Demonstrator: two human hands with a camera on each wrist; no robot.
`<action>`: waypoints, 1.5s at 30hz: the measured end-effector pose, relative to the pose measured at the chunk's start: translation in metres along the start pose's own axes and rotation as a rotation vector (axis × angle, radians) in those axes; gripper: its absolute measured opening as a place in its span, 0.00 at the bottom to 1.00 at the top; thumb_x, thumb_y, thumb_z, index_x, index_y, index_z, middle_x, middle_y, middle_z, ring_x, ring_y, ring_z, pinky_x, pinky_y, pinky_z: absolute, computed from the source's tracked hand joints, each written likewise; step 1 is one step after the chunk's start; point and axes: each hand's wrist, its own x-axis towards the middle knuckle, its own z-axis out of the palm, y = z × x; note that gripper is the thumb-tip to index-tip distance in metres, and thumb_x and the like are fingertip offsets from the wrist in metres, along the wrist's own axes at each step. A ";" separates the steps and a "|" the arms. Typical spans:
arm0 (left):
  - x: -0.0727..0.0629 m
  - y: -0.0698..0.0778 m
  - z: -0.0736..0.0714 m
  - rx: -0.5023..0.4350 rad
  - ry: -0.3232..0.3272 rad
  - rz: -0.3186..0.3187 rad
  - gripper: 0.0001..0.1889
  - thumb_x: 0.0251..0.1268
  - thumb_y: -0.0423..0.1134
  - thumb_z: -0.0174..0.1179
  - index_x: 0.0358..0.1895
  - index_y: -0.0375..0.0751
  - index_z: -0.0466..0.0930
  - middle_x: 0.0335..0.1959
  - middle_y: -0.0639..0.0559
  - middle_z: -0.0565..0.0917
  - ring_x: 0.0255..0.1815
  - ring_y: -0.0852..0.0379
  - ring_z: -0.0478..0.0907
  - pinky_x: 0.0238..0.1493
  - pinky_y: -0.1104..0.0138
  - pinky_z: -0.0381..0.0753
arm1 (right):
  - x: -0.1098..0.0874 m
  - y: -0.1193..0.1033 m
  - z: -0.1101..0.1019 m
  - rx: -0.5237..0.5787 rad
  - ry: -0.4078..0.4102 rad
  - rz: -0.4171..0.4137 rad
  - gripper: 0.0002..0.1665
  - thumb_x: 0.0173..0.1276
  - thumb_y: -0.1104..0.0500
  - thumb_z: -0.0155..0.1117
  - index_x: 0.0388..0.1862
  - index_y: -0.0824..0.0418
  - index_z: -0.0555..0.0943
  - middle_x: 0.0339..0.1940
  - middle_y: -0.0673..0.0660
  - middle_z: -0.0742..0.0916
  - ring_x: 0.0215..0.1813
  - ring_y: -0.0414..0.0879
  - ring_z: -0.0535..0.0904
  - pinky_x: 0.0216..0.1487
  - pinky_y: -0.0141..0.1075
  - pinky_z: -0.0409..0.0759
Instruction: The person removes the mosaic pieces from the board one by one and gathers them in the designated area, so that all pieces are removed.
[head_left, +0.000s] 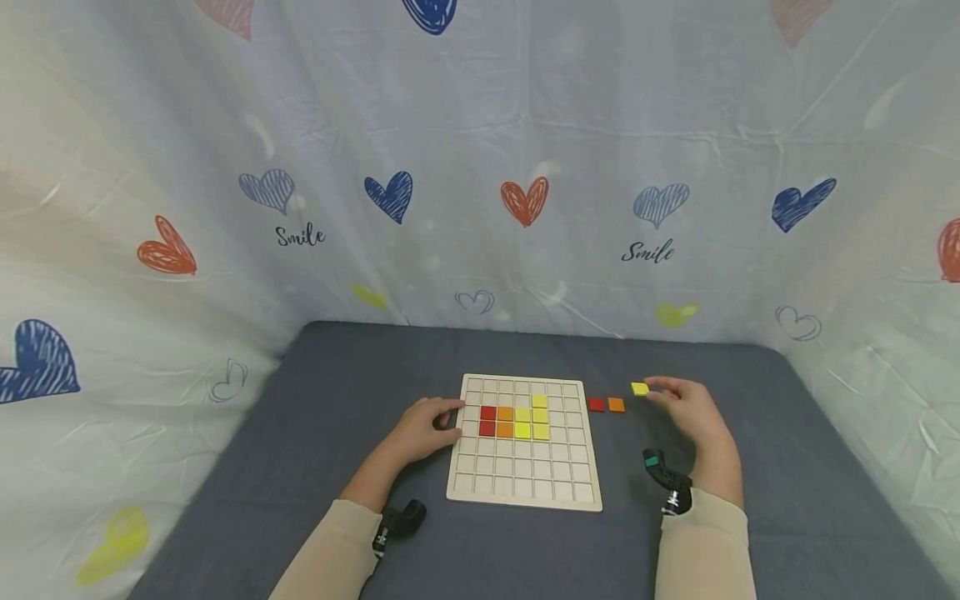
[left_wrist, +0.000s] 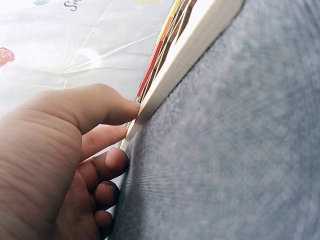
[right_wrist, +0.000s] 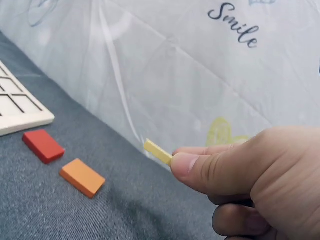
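Observation:
A pale wooden grid board (head_left: 525,497) lies on the dark cloth. My left hand (head_left: 418,432) touches its left edge, with thumb and index fingertips set apart along the rim; the other fingers curl beneath, as the left wrist view shows. To the right of the board, my right hand (head_left: 693,412) pinches a thin yellow square tile (right_wrist: 157,151) between thumb and fingers, raised above the cloth. Set in the grid are red tiles (head_left: 487,421), orange tiles (head_left: 505,422) and several yellow tiles (head_left: 531,424). Beside the board lie a loose red tile (right_wrist: 44,145) and a loose orange tile (right_wrist: 83,177).
The dark grey cloth-covered table (head_left: 360,358) extends around the board. Behind it and at the sides hangs a white curtain (head_left: 465,125) printed with hearts and the word Smile. Each wrist carries a black camera mount (head_left: 663,475).

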 end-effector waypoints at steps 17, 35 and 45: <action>0.001 0.000 0.000 -0.011 -0.004 -0.015 0.25 0.64 0.39 0.70 0.65 0.42 0.82 0.26 0.57 0.70 0.33 0.57 0.64 0.39 0.60 0.64 | 0.008 0.014 0.013 -0.074 -0.030 0.058 0.21 0.75 0.62 0.62 0.62 0.73 0.79 0.56 0.72 0.82 0.52 0.61 0.77 0.56 0.57 0.74; 0.000 0.000 0.000 -0.014 0.003 -0.008 0.24 0.64 0.39 0.70 0.64 0.42 0.82 0.26 0.57 0.70 0.33 0.58 0.65 0.39 0.59 0.65 | 0.002 0.005 0.001 -0.027 0.023 -0.032 0.28 0.79 0.58 0.59 0.72 0.70 0.73 0.36 0.65 0.76 0.41 0.58 0.71 0.45 0.52 0.70; 0.000 0.000 0.000 -0.007 0.003 -0.023 0.25 0.64 0.39 0.71 0.65 0.43 0.82 0.26 0.57 0.70 0.32 0.58 0.65 0.39 0.60 0.65 | -0.002 -0.021 -0.003 0.028 0.088 -0.141 0.32 0.79 0.50 0.61 0.74 0.66 0.73 0.22 0.50 0.63 0.22 0.44 0.57 0.30 0.41 0.64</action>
